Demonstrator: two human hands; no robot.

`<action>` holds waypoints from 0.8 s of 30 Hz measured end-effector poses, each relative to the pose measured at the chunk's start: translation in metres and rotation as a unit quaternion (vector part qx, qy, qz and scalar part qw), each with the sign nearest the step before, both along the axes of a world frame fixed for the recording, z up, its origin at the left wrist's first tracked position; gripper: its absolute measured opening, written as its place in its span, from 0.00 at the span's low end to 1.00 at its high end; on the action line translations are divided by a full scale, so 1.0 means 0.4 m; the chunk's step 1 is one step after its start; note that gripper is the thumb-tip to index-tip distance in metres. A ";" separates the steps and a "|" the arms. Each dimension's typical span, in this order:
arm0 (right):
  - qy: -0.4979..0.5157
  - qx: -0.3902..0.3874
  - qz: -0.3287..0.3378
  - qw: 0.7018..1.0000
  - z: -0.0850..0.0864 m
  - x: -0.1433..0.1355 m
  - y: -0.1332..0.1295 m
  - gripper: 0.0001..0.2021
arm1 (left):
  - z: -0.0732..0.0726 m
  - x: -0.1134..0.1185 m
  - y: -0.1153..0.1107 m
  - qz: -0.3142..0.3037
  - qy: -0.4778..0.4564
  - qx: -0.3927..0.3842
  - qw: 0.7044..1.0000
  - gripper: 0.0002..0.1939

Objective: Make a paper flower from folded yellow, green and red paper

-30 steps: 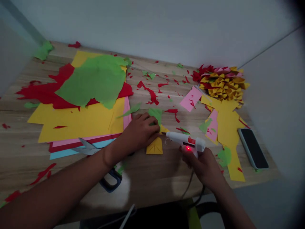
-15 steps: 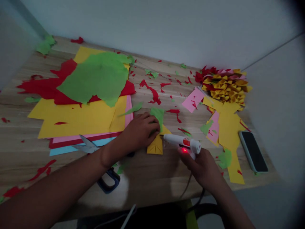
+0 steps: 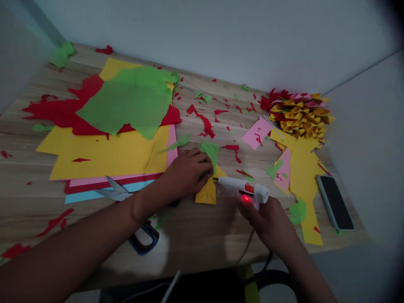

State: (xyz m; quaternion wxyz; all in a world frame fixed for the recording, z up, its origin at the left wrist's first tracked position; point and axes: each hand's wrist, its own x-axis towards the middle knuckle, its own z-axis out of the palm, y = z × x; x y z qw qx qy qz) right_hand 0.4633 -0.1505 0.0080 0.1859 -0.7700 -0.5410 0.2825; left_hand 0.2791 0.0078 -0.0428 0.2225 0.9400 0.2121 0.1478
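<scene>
My right hand (image 3: 265,219) is wrapped round a white hot glue gun (image 3: 240,185) with an orange patch and a glowing red light. Its dark nozzle points left, at the upper part of a small folded yellow paper piece (image 3: 205,193) on the table. Curled fingers of my left hand (image 3: 192,170) hold that yellow piece down from its left side; the fingertips are partly hidden. A green paper strip (image 3: 211,152) lies just beyond those fingers. Under my left forearm are scissors (image 3: 145,242), with blades and dark handle showing on either side.
Stacked coloured sheets (image 3: 107,155) lie at left, topped by torn red and green paper (image 3: 132,101). Red and green scraps cover the middle. Folded yellow, red and pink pieces (image 3: 299,113) are heaped at the back right, near a yellow cutout (image 3: 303,168) and a phone (image 3: 335,202).
The view has shifted very slightly. Both hands, the glue gun and the yellow piece keep nearly the same positions relative to one another.
</scene>
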 end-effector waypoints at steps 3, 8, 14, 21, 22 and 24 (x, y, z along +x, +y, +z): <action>-0.007 -0.003 0.002 1.000 0.002 0.002 -0.001 0.19 | 0.000 0.000 -0.001 0.000 0.001 0.001 1.000 0.08; -0.015 -0.017 -0.002 1.000 0.007 0.003 -0.001 0.20 | 0.002 0.000 -0.003 0.003 0.006 0.003 1.000 0.08; -0.011 -0.034 -0.008 0.999 0.016 0.002 0.003 0.18 | 0.005 0.002 -0.003 0.003 0.009 0.004 1.000 0.08; -0.014 -0.038 -0.012 0.999 0.021 0.002 0.004 0.19 | -0.003 0.001 -0.003 0.001 0.006 0.002 1.000 0.09; -0.015 -0.036 -0.015 0.999 0.020 0.002 0.004 0.19 | -0.003 0.001 -0.003 0.002 0.005 0.002 1.000 0.09; -0.010 -0.031 -0.024 0.999 0.018 0.006 0.000 0.18 | -0.002 0.000 -0.003 0.003 0.004 0.003 1.000 0.09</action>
